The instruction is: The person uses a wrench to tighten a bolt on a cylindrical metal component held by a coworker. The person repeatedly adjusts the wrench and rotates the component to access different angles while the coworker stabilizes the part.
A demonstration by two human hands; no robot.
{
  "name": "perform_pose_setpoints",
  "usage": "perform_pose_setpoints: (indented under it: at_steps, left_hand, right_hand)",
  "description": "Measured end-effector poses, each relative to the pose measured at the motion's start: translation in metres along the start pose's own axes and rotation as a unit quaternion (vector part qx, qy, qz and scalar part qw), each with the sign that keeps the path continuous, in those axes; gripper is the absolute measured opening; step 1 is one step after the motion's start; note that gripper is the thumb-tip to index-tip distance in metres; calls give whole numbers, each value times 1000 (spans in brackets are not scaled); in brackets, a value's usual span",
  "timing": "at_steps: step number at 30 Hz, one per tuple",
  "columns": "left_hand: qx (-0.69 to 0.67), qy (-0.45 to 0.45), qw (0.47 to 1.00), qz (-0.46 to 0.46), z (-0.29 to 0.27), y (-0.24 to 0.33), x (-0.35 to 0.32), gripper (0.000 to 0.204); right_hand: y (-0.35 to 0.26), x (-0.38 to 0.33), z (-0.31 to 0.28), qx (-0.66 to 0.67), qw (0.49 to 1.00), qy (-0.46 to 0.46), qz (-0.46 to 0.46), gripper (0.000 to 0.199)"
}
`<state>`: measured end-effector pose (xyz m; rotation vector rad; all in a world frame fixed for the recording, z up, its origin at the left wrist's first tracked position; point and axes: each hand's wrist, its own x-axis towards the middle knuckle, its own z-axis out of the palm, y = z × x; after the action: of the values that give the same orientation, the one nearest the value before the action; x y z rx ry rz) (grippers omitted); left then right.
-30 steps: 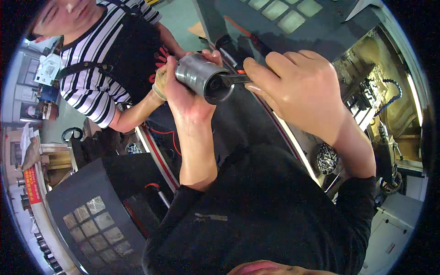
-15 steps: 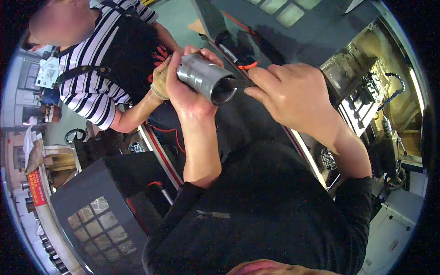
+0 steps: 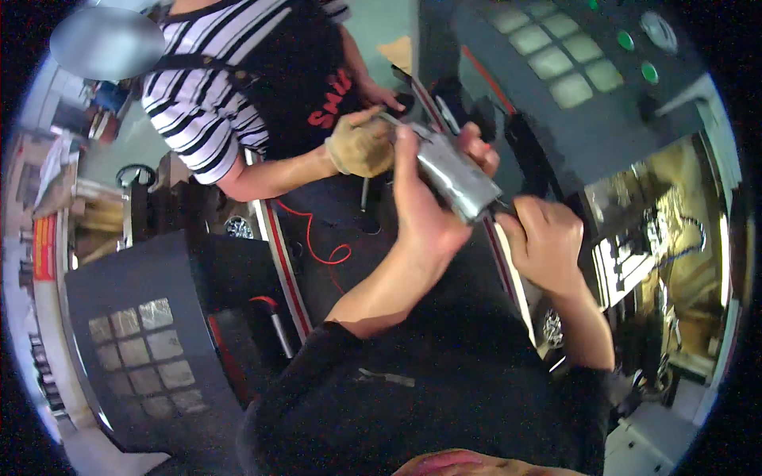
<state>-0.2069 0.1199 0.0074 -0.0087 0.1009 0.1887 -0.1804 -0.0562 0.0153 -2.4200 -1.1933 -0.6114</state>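
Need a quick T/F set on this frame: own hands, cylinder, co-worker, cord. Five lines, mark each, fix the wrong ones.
1. The left hand grips the metal cylinder. True.
2. The right hand is wrapped around the cylinder's middle. False: it is by the cylinder's lower right end.
3. The co-worker wears a tan glove, close to the cylinder's upper end. True.
4. The red cord is to the right of both of the person's own hands in the view. False: it is to the left of both.
5. The co-worker's shirt is plain white. False: it has black and white stripes.
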Motion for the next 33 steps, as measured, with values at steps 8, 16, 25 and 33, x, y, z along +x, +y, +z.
perform_pose_setpoints:
  at_steps: [8,16,25,33]
  left_hand:
    - [35,18,999,-3,-25,-15,-12,47]
    - [87,84,992,-22,-32,-7,-8,37]
    - [52,82,995,-25,-14,2,-13,33]
    - [42,94,995,-10,-11,3,-3,38]
  right_hand:
    - [3,-21,27,19,999,-36,29,30]
    - [5,-22,36,61,992,-105,44,26]
    - [16,-5,26,55,989,-125,-53,28]
    - [6,31,-5,-32,988,-120,-94,28]
